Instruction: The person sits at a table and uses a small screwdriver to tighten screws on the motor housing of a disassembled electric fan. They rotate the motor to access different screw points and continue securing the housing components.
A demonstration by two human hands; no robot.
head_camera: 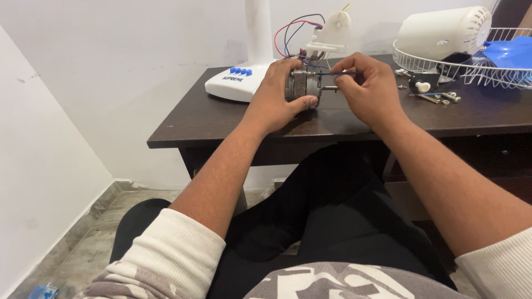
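My left hand [280,94] grips a round grey metal fan motor [303,86] that rests on the dark wooden table [221,119]. A short shaft sticks out of the motor toward the right. My right hand [368,86] pinches a thin dark tool [331,73], seemingly a screwdriver, held level with its tip at the top of the motor. Red, blue and black wires [293,30] run up from behind the motor to a white plastic part [332,32].
A white fan base [235,82] with blue buttons and its white pole stand at the table's back left. To the right lie a white wire fan guard [471,69], a white motor cover [443,32], a blue blade [512,52] and loose screws [438,97]. My legs are under the table.
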